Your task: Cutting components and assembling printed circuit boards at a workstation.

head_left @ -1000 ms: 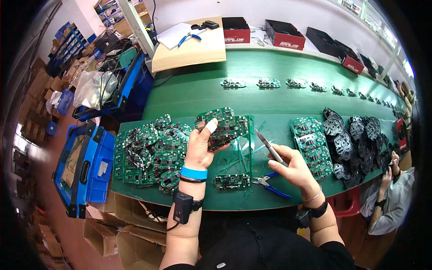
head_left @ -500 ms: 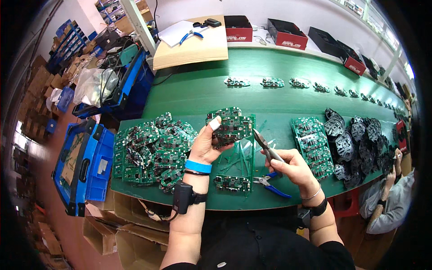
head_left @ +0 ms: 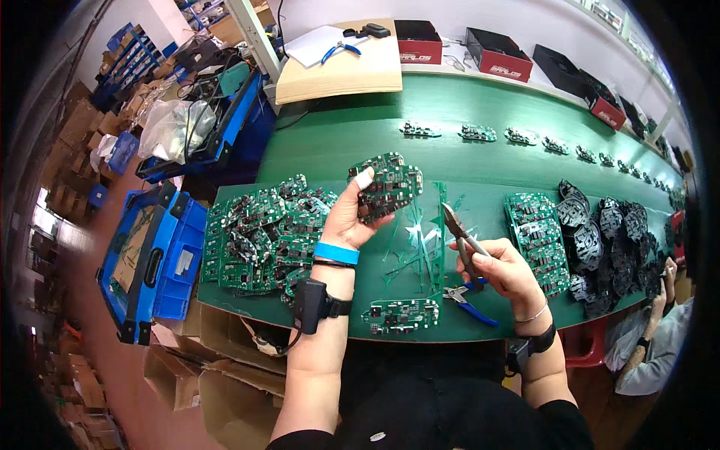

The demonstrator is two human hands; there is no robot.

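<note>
My left hand (head_left: pixel 352 219) is closed around a small stack of green circuit boards (head_left: pixel 390 187), its thumb, white at the tip, pressing on top. They are held above the green work mat. In my right hand (head_left: pixel 506 270) is a pair of pliers or cutters (head_left: pixel 468 246), handles spread apart and tip pointing up and away from me. Thin green board offcuts (head_left: pixel 412 251) lie scattered between my hands. Nearer to me rests another circuit board (head_left: pixel 401 316). Blue-handled cutters (head_left: pixel 471 306) lie beneath my right hand, partly hidden.
A heap of circuit boards (head_left: pixel 255 240) is at left, with a blue crate (head_left: pixel 169 259) beyond the edge. Stacked board panels (head_left: pixel 536 240) and black plastic housings (head_left: pixel 607 240) lie at right. Single boards (head_left: pixel 478 133) form a row behind. A co-worker's arm (head_left: pixel 645 337) shows far right.
The boards in my left hand have risen slightly, and the long edge strip beside them now appears separate. My right hand's tool has moved off the boards and its handles have spread.
</note>
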